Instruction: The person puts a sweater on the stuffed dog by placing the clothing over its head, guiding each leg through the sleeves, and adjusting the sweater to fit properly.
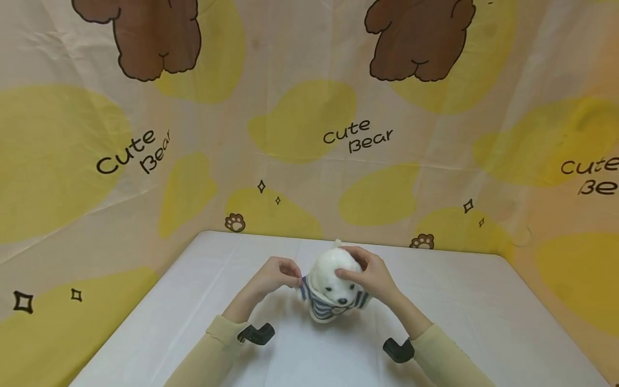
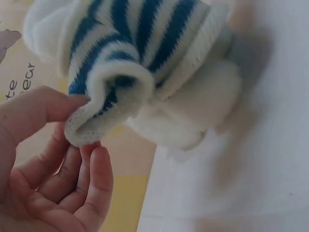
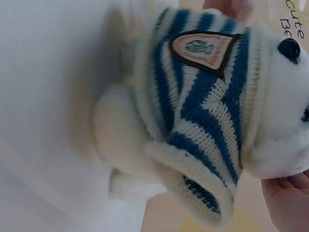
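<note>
We see a yellow-and-cream backdrop (image 1: 300, 180) lettered "Cute Bear", and before it a white table (image 1: 300, 360). Toward the table's far side, between the two hands, a white soft toy (image 1: 333, 277) is held upright with its face toward the person; whether its feet bear on the tabletop we cannot tell.

The toy wears a blue-and-white striped sweater (image 3: 212, 111). We judge the dressing to be well advanced: the sweater covers the trunk, its collar circles the neck, and its hem lies above the legs. What is left, we think, concerns the sleeves — no paw shows at either opening.

The right hand (image 1: 372, 274) grasps the toy's head, thumb across the front. The left hand (image 1: 276, 275) pinches the near cuff (image 2: 79, 128) between thumb and finger, drawing its mouth into a slanted gap. In the right wrist view we find the opposite cuff (image 3: 166, 176) untouched and gaping — striped knit shows inside. Smallest is the badge (image 3: 205, 48), stitched on the chest and facing outward.
</note>
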Demonstrator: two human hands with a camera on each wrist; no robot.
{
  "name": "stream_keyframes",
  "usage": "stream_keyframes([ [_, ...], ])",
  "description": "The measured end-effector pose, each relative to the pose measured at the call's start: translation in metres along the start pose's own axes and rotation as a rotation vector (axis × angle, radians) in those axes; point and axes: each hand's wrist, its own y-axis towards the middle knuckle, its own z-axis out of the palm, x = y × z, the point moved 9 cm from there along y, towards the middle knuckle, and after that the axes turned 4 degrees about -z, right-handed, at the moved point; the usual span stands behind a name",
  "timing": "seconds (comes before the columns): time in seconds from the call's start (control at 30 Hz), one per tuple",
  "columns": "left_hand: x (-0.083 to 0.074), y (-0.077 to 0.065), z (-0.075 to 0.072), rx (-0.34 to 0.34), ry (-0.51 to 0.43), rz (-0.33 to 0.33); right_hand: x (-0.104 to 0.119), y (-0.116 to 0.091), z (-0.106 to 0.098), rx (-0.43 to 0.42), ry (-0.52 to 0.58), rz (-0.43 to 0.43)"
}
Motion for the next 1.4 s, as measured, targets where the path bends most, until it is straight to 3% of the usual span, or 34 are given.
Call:
stream_keyframes([
  [0.27,-0.005,-0.002,0.011,0.014,0.014,0.033,-0.002,-0.003,-0.002,0.06,0.05,-0.02],
  [0.4,0.006,0.003,0.009,0.04,0.008,0.054,-0.013,-0.007,-0.013,0.114,0.106,-0.074],
  [0.5,0.008,0.001,0.005,0.067,0.02,0.053,-0.026,-0.012,-0.023,0.143,0.12,-0.051],
  [0.63,0.013,0.0,0.003,0.09,0.036,0.041,-0.043,-0.019,-0.024,0.195,0.057,0.025],
  [0.77,0.013,0.004,0.003,0.073,0.038,0.053,-0.047,-0.02,-0.017,0.243,-0.074,0.033],
  [0.87,0.011,0.006,0.003,0.037,0.045,0.055,-0.042,-0.016,-0.021,0.171,-0.201,0.006],
  [1.0,0.01,0.008,-0.002,-0.033,0.042,0.048,-0.035,-0.012,-0.043,-0.057,-0.288,0.011],
  [1.07,0.01,0.009,-0.004,-0.067,0.037,0.039,-0.035,-0.012,-0.048,-0.114,-0.31,0.035],
  [1.2,0.015,0.01,-0.005,-0.087,0.033,0.006,-0.048,-0.012,-0.043,-0.08,-0.34,0.116],
  [1.4,0.011,0.008,0.006,0.015,0.039,0.072,-0.057,-0.014,-0.037,-0.018,-0.257,0.178],
])
